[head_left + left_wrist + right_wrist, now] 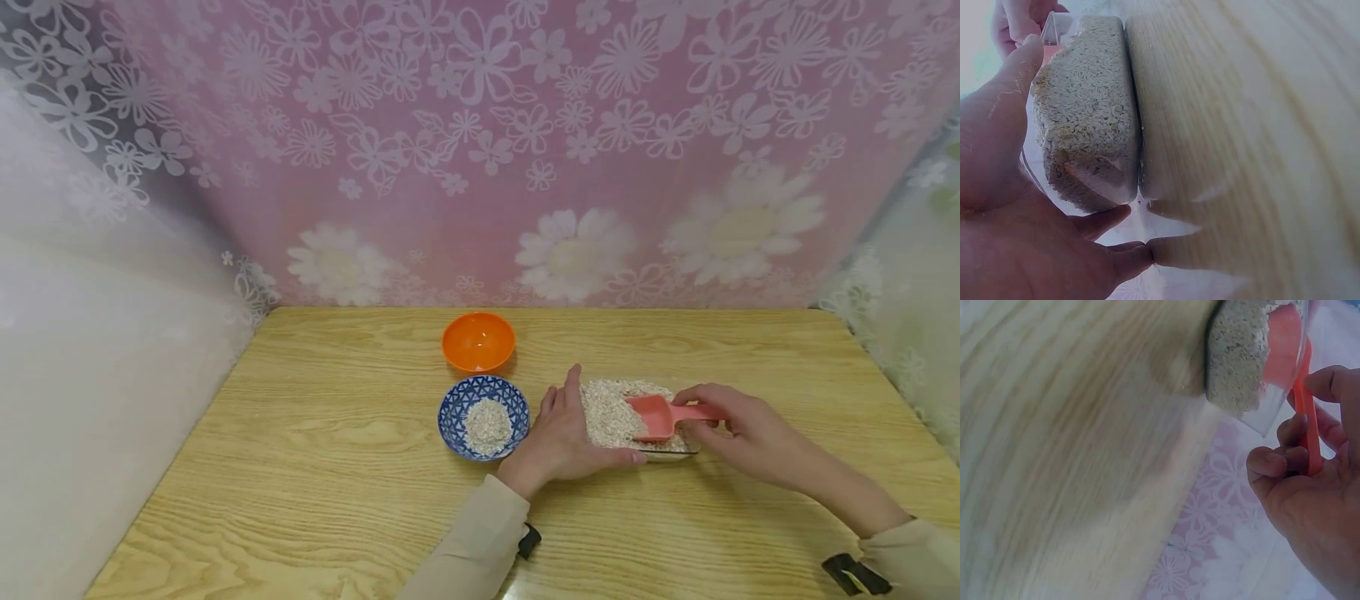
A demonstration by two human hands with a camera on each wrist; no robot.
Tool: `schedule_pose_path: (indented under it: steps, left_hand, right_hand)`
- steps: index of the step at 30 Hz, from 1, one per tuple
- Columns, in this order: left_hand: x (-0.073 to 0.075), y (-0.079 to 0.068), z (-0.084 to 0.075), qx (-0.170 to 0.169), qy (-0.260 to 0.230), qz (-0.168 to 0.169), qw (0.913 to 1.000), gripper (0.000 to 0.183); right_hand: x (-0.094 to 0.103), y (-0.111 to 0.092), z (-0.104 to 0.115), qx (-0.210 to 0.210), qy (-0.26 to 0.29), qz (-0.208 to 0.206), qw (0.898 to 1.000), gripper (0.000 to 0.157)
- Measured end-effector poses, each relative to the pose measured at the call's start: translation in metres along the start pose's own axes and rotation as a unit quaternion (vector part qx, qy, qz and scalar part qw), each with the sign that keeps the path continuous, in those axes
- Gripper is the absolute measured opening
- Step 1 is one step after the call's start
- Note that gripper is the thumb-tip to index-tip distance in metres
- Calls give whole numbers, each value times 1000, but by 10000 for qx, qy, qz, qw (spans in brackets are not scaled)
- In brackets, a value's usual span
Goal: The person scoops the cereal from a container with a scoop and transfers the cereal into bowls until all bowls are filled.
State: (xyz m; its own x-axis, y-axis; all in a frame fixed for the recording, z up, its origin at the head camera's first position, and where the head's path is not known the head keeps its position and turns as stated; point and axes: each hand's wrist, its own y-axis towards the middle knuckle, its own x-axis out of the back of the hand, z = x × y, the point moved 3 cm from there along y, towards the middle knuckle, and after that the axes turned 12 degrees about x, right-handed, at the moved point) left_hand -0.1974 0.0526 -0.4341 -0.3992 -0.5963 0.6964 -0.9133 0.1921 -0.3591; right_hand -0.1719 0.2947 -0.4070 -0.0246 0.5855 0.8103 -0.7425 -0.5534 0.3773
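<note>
A clear box (671, 456) full of oat flakes (611, 412) stands on the table, right of centre. Around its left end my left hand (558, 437) is spread, thumb stretched along the near side and fingers fairly straight; the left wrist view shows this hand (1035, 231) up against the box wall. My right hand (731, 421) grips the handle of a pink scoop (656, 417), its fingers curled round it in the right wrist view. The scoop's front edge is sunk in the flakes. Close left of my left hand, a blue-and-white patterned bowl (450, 417) holds a heap of flakes.
An orange bowl (478, 342) sits just behind the patterned bowl. The wood-grain table (300, 467) reaches back to a pink flowered curtain (465, 208). Pale sheets hang at the left and right sides.
</note>
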Motion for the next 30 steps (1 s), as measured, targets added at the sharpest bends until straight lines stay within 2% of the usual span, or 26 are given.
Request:
schedule_pose_path:
  steps: [7, 13, 16, 19, 22, 26, 30]
  left_hand:
    - [0, 0, 1, -13, 22, -36, 10000, 132]
    - [0, 1, 1, -14, -55, -7, 10000, 132]
    - [0, 1, 1, -28, -63, 9, 10000, 132]
    - [0, 1, 1, -55, 13, 0, 10000, 133]
    - [0, 1, 0, -95, 84, -31, 9999, 133]
    - [-1, 2, 0, -124, 111, -70, 9998, 133]
    - [-2, 3, 1, -122, 92, -68, 9999, 133]
  right_hand:
    - [-4, -1, 0, -94, -26, -1, 10000, 28]
    - [-6, -6, -5, -443, 666, 51, 9968, 25]
    - [-8, -8, -7, -634, 818, 56, 9946, 24]
    - [-10, -7, -5, -505, 617, -55, 9968, 25]
    - [-11, -3, 1, -204, 195, -251, 9993, 28]
    - [-12, 2, 6, 59, -211, -403, 9989, 30]
    - [-12, 0, 4, -39, 43, -370, 9993, 29]
